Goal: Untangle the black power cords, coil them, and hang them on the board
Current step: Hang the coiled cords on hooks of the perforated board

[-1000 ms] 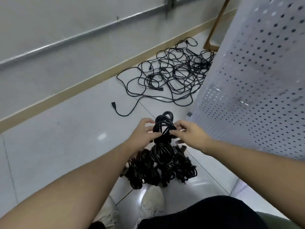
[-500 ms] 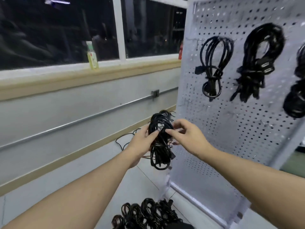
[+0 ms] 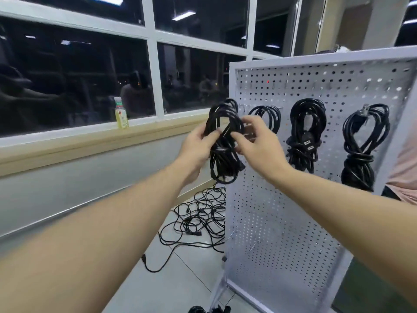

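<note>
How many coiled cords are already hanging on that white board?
3, side by side in one row on the pegboard: the left coil, partly behind the right hand; the middle coil; the right coil. Both hands hold a fourth coil, not yet hung.

A white-framed window (image 3: 149,53) fills the view from nine to twelve o'clock, its dark panes reflecting ceiling lights (image 3: 184,15). Below it runs a beige sill (image 3: 67,143), where a small bottle of yellow liquid (image 3: 121,114) stands upright. Pale glossy floor tiles (image 3: 180,279) spread out at six o'clock.
</note>
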